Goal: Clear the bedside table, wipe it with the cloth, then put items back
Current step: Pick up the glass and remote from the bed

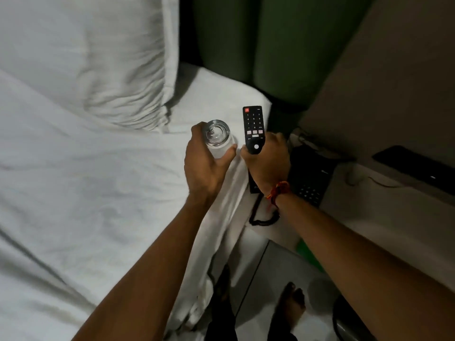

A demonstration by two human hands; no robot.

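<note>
Over the bed's (98, 193) edge, my left hand (204, 166) wraps a clear glass (218, 134) and my right hand (268, 161) clamps the remote (253, 126), both likely bound for the sheet so the bench (357, 217), with its black telephone (310, 173), can be wiped.

White pillow (98, 65) on bed (73, 180), green curtain (270, 40) behind.

clear glass (218, 136) upright, black remote (253, 129) buttons up, over bed edge
</note>
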